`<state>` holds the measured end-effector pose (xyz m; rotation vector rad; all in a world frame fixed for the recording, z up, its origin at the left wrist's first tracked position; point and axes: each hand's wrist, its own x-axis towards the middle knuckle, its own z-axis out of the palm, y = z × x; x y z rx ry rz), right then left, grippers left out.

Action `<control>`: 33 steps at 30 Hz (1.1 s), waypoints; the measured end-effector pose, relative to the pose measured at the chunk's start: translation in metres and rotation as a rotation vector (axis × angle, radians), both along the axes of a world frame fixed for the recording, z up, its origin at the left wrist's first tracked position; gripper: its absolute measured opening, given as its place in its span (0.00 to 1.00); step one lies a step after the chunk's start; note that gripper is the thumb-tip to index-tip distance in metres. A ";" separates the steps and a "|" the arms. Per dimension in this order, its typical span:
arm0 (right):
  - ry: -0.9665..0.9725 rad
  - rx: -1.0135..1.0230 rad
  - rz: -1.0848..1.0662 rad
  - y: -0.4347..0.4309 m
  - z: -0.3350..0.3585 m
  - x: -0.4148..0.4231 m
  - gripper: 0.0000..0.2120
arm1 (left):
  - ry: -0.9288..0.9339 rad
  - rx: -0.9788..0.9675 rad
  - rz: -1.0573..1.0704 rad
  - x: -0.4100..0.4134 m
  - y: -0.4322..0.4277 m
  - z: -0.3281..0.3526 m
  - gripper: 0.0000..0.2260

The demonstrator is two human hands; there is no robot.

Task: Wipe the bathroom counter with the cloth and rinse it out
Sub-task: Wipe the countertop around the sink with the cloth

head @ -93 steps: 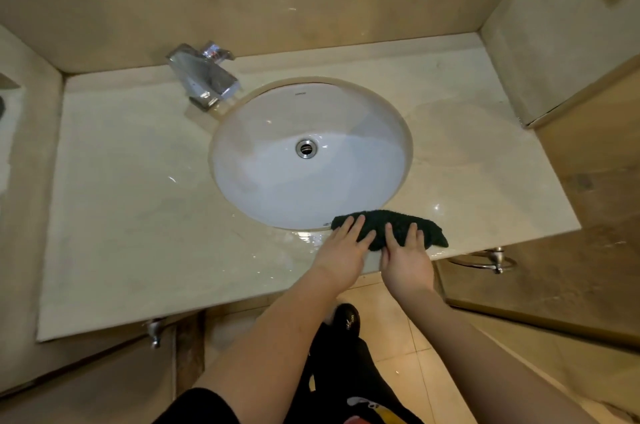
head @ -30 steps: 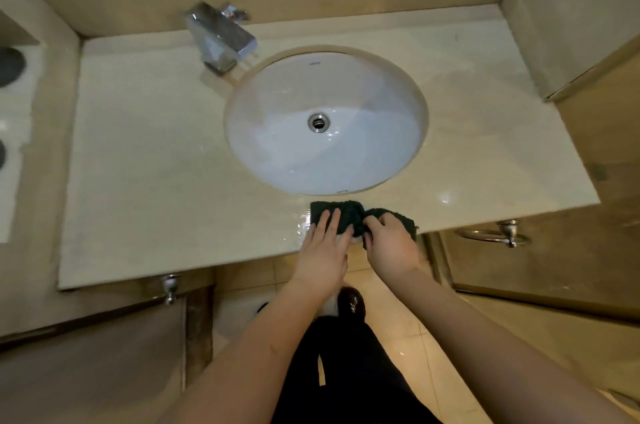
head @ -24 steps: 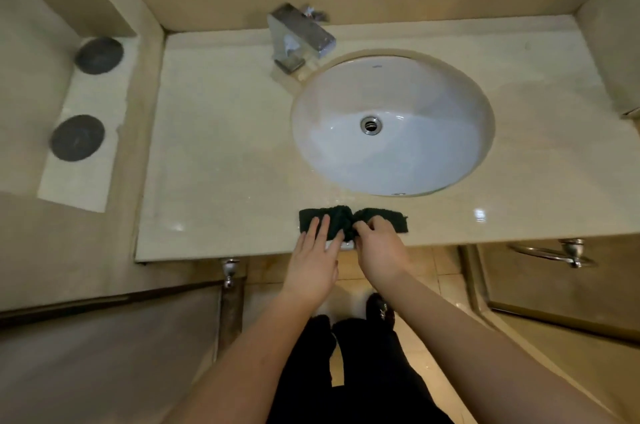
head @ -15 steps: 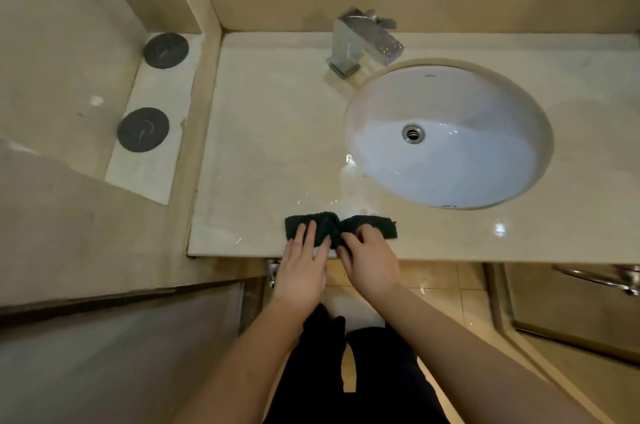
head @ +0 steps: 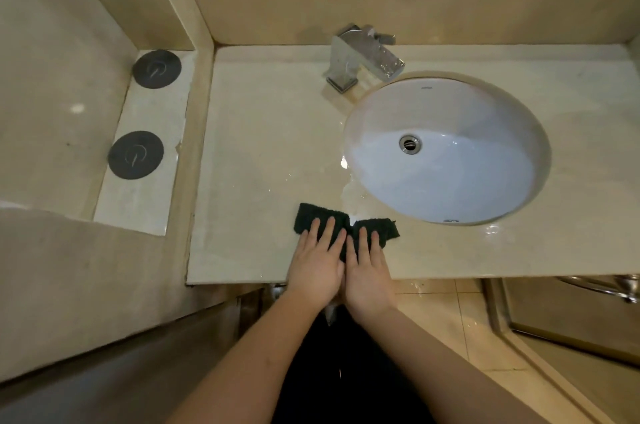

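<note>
Far L: side ledge [head: 138, 160] w/ two dark round discs [head: 135, 155]; apart from the work area, not in play.

Tabletop [head: 263, 132]: pale stone, wet sheen and water film between its front strip and the basin's L rim; L part looks drier, prob. not yet wiped (judgement).

Cloth [head: 313, 215]: dark, flat on tabletop near front edge, just L-front of basin; pinched in the middle so two lobes spread L and R.

L hand [head: 317, 264]: palm down, fingers [head: 327, 231] extended flat and slightly spread on L lobe; pressing, not gripping.

R hand [head: 369, 271]: beside L hand, touching it along the inner edge; fingers straight on R lobe; also pressing, nothing closed around cloth.

Basin [head: 485, 181]: white, undermount, drain open, no water running; tap [head: 363, 58] at back-L of basin.

Risks (judgement):
- cloth close to front edge; a pull toward body could drag it, and water, off onto floor;
- flat-palm pressure only; cloth may bunch further at the pinch, leaving streaks;
- wet stone is slick; hands could slide.
</note>
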<state>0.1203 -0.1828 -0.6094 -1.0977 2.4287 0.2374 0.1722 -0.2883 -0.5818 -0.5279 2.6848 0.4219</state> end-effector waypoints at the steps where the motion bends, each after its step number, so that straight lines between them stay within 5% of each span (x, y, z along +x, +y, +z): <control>1: 0.000 0.007 -0.005 -0.004 -0.001 -0.006 0.31 | 0.008 0.001 -0.012 -0.007 -0.004 -0.001 0.26; 10: 0.034 -0.021 -0.010 -0.048 0.001 -0.064 0.28 | 0.032 0.029 -0.044 -0.074 -0.048 -0.007 0.25; 16: -0.021 -0.228 -0.122 -0.071 0.017 -0.101 0.29 | 0.059 0.066 -0.097 -0.108 -0.077 -0.011 0.25; 19: -0.041 -0.234 -0.053 -0.075 0.016 -0.112 0.23 | 0.056 0.059 -0.065 -0.123 -0.083 -0.011 0.24; 22: -0.035 -0.250 0.001 -0.079 0.018 -0.122 0.27 | 0.046 0.029 -0.034 -0.134 -0.090 -0.009 0.24; 26: -0.075 -0.359 0.035 -0.099 0.026 -0.142 0.26 | 0.076 -0.001 0.106 -0.137 -0.105 -0.010 0.24; 33: -0.170 -0.234 0.252 -0.168 0.023 -0.148 0.28 | 0.081 -0.039 0.380 -0.109 -0.159 -0.010 0.23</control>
